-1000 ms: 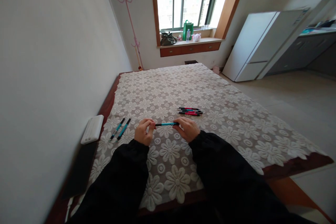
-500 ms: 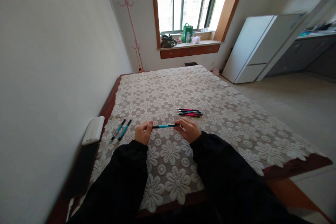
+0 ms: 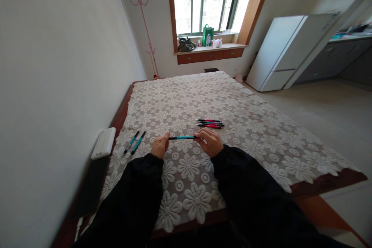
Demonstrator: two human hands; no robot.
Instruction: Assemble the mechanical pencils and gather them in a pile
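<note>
The left hand (image 3: 161, 146) is at the left end of the held pen (image 3: 182, 138) and the right hand (image 3: 210, 142) at its right end; two pens (image 3: 138, 143) lie left of it on the tablecloth (image 3: 188, 166), with a power bank (image 3: 104, 143) further left; a bunch of pens (image 3: 209, 125) lies behind it, a bit to the right; far behind it are a window (image 3: 213, 4), and a fridge (image 3: 286, 48) off to the right.

Bright window (image 3: 212, 11) between pale walls (image 3: 58, 46), fridge (image 3: 285, 50) at right.
</note>
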